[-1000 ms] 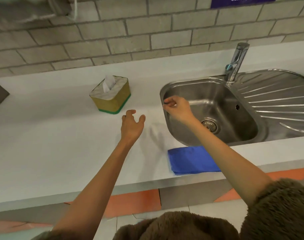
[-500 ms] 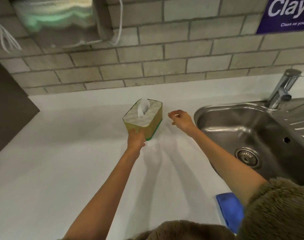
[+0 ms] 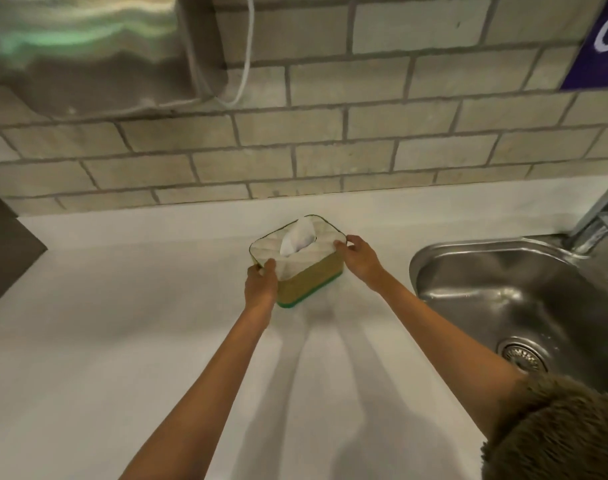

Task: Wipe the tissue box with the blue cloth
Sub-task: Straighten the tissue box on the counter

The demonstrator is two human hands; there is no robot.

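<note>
The tissue box has yellow sides, a green base rim and a white quilted top with one tissue sticking up. It sits on the white counter near the brick wall. My left hand grips its near left corner. My right hand grips its right end, fingers curled over the top edge. The blue cloth is out of view.
A steel sink with a drain lies to the right, its tap at the frame edge. A shiny dispenser with a white cord hangs on the wall at the upper left. A dark panel borders the counter's left side.
My right hand moved left from beside the sink onto the box's right end. The left hand closed on the box's near corner. The view shifted left, and the blue cloth left the frame.
</note>
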